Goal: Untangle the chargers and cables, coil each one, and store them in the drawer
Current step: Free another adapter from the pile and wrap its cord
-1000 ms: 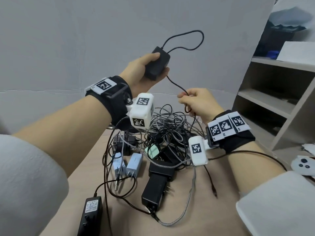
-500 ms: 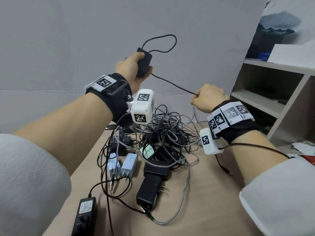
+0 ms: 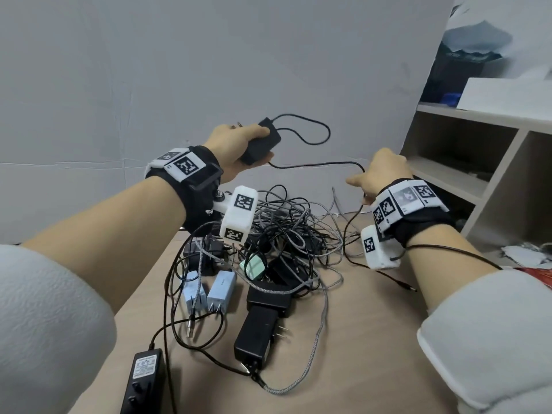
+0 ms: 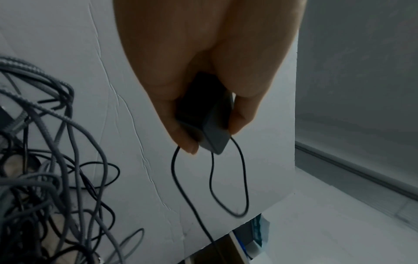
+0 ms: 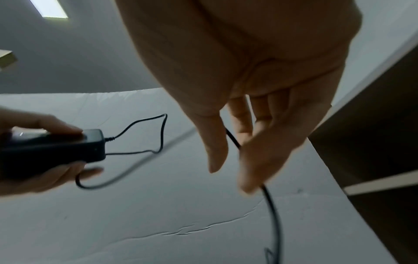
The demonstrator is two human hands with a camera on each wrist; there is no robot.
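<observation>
My left hand (image 3: 236, 144) is raised over the far end of the table and grips a black adapter (image 3: 260, 144), with the thumb on top; the left wrist view shows the fingers wrapped round the adapter (image 4: 210, 125). Its thin black cable (image 3: 313, 165) loops off the adapter's far end and runs right into my right hand (image 3: 382, 171). There the cable (image 5: 273, 214) passes between my loosely curled fingers (image 5: 260, 160) and hangs down to its plug (image 3: 409, 288) on the table. Below both hands lies a tangled pile of grey and black cables (image 3: 283, 234).
On the tan table (image 3: 358, 339) lie a black wall adapter (image 3: 257, 333), two pale blue chargers (image 3: 209, 291) and a black power brick (image 3: 143, 380) at the front left edge. A wooden shelf unit (image 3: 466, 162) stands close on the right. A white panel (image 3: 179, 85) backs the table.
My right hand slid rightward along the black cable, away from the adapter and toward the shelf. My left hand came down with the adapter, and the cable between the hands now sags.
</observation>
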